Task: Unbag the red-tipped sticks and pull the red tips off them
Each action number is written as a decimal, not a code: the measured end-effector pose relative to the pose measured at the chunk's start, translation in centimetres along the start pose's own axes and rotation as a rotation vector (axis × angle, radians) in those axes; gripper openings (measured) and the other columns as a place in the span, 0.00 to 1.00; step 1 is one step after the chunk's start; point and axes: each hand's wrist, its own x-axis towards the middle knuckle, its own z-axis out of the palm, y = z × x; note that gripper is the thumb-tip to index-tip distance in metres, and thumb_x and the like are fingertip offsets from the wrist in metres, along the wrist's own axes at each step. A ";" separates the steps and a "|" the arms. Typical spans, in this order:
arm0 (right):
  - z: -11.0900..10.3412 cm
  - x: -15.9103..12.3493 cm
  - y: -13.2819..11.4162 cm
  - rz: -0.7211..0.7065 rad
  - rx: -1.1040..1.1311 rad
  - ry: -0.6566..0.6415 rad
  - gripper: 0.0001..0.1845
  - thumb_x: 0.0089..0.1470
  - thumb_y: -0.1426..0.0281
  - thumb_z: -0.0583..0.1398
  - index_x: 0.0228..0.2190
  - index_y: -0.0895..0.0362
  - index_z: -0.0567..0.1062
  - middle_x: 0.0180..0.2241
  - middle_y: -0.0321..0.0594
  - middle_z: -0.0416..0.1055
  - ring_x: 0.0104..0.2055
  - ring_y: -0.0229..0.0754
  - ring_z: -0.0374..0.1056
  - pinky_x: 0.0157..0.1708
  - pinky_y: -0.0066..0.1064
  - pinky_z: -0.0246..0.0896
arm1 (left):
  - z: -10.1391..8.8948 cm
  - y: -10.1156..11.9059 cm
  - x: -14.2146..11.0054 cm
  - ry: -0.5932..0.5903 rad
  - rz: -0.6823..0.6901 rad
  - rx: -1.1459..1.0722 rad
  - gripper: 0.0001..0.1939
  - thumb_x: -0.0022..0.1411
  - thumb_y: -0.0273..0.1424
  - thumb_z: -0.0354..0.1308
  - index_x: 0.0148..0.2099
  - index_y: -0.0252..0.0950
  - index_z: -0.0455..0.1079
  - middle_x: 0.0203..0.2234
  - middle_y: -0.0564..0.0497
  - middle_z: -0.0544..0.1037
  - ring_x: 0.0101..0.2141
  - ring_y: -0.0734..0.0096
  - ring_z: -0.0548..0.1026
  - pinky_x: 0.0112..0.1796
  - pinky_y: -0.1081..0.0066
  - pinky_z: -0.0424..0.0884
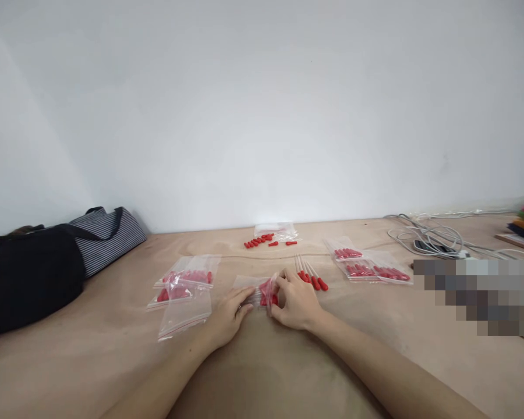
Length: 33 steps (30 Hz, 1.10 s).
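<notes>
Both hands meet at a clear zip bag (264, 283) holding droppers with red rubber bulbs, low over the table. My left hand (227, 313) has its fingers and thumb closed on the bag's left side, by the pale dropper tubes. At the right end, near the red bulbs, my right hand (296, 299) pinches the bag's edge. Part of the bag is hidden behind the fingers. Just beyond my right hand lie several loose droppers (316, 283), pale tubes pointing away and red bulbs towards me.
Filled zip bags (187, 277) lie left, beside a flat bag (186, 314); more filled bags (360, 269) lie right. Red bulbs (257, 241) and clear tubes sit near the wall. A black bag (30, 279) stands left. Cables (436, 235) and a phone (432, 249) lie right.
</notes>
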 end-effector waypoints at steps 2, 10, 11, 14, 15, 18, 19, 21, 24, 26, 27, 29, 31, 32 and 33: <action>-0.1 -0.1 0.4 -0.029 0.029 -0.007 0.13 0.41 0.66 0.59 0.33 0.53 0.70 0.35 0.36 0.62 0.37 0.38 0.60 0.30 0.27 0.52 | -0.1 0.0 0.1 0.007 -0.033 -0.015 0.18 0.56 0.28 0.47 0.49 0.39 0.66 0.47 0.50 0.71 0.47 0.66 0.67 0.50 0.62 0.61; 0.7 0.7 1.0 -0.180 0.135 -0.031 0.11 0.43 0.70 0.59 0.34 0.52 0.72 0.35 0.37 0.66 0.40 0.39 0.60 0.39 0.27 0.52 | -0.4 0.0 0.1 0.059 -0.059 -0.039 0.15 0.54 0.27 0.49 0.44 0.38 0.69 0.42 0.51 0.75 0.44 0.67 0.70 0.46 0.65 0.65; 0.8 0.7 0.9 -0.166 0.120 -0.037 0.10 0.43 0.70 0.60 0.33 0.53 0.72 0.34 0.37 0.66 0.40 0.39 0.59 0.39 0.28 0.52 | -0.4 0.0 0.1 0.064 -0.059 -0.037 0.15 0.54 0.28 0.49 0.43 0.38 0.69 0.42 0.51 0.75 0.43 0.67 0.70 0.46 0.65 0.65; 0.9 0.7 0.5 -0.108 0.056 -0.038 0.08 0.43 0.69 0.60 0.30 0.56 0.70 0.34 0.39 0.66 0.40 0.41 0.59 0.40 0.30 0.51 | -0.3 -0.1 0.1 0.077 -0.060 -0.032 0.14 0.54 0.28 0.49 0.43 0.39 0.69 0.41 0.51 0.75 0.43 0.66 0.71 0.46 0.65 0.65; 0.9 0.6 0.4 -0.084 0.045 -0.032 0.09 0.44 0.70 0.59 0.31 0.56 0.69 0.35 0.39 0.66 0.41 0.41 0.59 0.40 0.30 0.51 | -0.3 -0.2 0.1 0.081 -0.061 -0.029 0.14 0.55 0.29 0.49 0.43 0.38 0.69 0.41 0.51 0.75 0.43 0.66 0.71 0.45 0.65 0.65; 1.0 0.4 0.1 -0.017 0.076 -0.017 0.13 0.44 0.72 0.57 0.36 0.57 0.66 0.37 0.41 0.65 0.41 0.41 0.59 0.39 0.30 0.51 | -0.3 -0.2 0.1 0.084 -0.062 -0.023 0.14 0.55 0.29 0.49 0.44 0.37 0.69 0.41 0.50 0.75 0.43 0.66 0.71 0.45 0.66 0.65; 1.1 0.3 0.1 -0.008 0.103 -0.016 0.15 0.43 0.73 0.57 0.37 0.57 0.65 0.38 0.41 0.65 0.41 0.41 0.59 0.38 0.29 0.52 | -0.3 -0.2 0.1 0.083 -0.062 -0.023 0.14 0.55 0.29 0.49 0.44 0.37 0.69 0.41 0.50 0.75 0.43 0.66 0.71 0.45 0.66 0.65; 1.2 0.3 0.2 -0.002 0.155 -0.021 0.17 0.42 0.74 0.56 0.39 0.57 0.64 0.39 0.41 0.64 0.40 0.40 0.60 0.37 0.28 0.52 | -0.3 -0.2 0.1 0.081 -0.061 -0.028 0.14 0.55 0.29 0.49 0.43 0.37 0.69 0.41 0.50 0.75 0.43 0.66 0.71 0.45 0.67 0.65; 1.5 0.4 0.4 0.050 0.199 -0.064 0.15 0.42 0.73 0.57 0.36 0.57 0.63 0.35 0.40 0.66 0.36 0.39 0.61 0.32 0.27 0.53 | -0.3 -0.3 0.0 0.077 -0.040 -0.051 0.13 0.55 0.28 0.49 0.42 0.38 0.69 0.41 0.51 0.75 0.43 0.67 0.71 0.45 0.67 0.65; 1.6 0.6 0.5 0.097 0.222 -0.090 0.12 0.41 0.71 0.58 0.32 0.57 0.63 0.31 0.39 0.66 0.32 0.38 0.62 0.29 0.26 0.52 | -0.2 -0.4 0.1 0.076 -0.016 -0.065 0.12 0.55 0.28 0.49 0.41 0.38 0.69 0.40 0.51 0.75 0.42 0.67 0.71 0.45 0.67 0.65; 1.7 0.6 0.6 0.111 0.238 -0.094 0.12 0.41 0.70 0.58 0.32 0.57 0.63 0.30 0.39 0.66 0.31 0.38 0.62 0.28 0.26 0.52 | -0.2 -0.5 0.1 0.078 -0.004 -0.068 0.12 0.55 0.27 0.49 0.41 0.38 0.70 0.40 0.51 0.75 0.42 0.67 0.71 0.45 0.67 0.65; 1.8 0.7 0.6 0.110 0.274 -0.092 0.14 0.40 0.70 0.59 0.33 0.57 0.62 0.30 0.38 0.66 0.31 0.38 0.62 0.28 0.26 0.51 | -0.2 -0.5 0.2 0.085 0.010 -0.070 0.12 0.55 0.27 0.49 0.40 0.38 0.70 0.40 0.51 0.75 0.42 0.67 0.71 0.44 0.67 0.66; 1.8 0.7 0.6 0.094 0.302 -0.093 0.16 0.40 0.70 0.60 0.34 0.56 0.62 0.30 0.37 0.66 0.31 0.37 0.62 0.28 0.25 0.51 | -0.2 -0.5 0.2 0.092 0.015 -0.065 0.12 0.54 0.27 0.49 0.40 0.38 0.70 0.39 0.51 0.76 0.41 0.67 0.72 0.43 0.68 0.66; 1.9 0.7 0.7 0.085 0.306 -0.092 0.16 0.40 0.70 0.60 0.33 0.56 0.62 0.30 0.37 0.66 0.31 0.37 0.61 0.28 0.25 0.51 | -0.2 -0.5 0.2 0.093 0.016 -0.063 0.11 0.54 0.27 0.49 0.39 0.38 0.70 0.39 0.51 0.76 0.41 0.67 0.72 0.43 0.68 0.67; 2.0 0.7 0.7 0.072 0.303 -0.091 0.15 0.40 0.71 0.59 0.32 0.56 0.62 0.30 0.37 0.66 0.31 0.37 0.61 0.28 0.26 0.50 | -0.2 -0.5 0.2 0.093 0.018 -0.062 0.11 0.54 0.27 0.49 0.39 0.38 0.70 0.38 0.51 0.76 0.41 0.67 0.72 0.43 0.68 0.67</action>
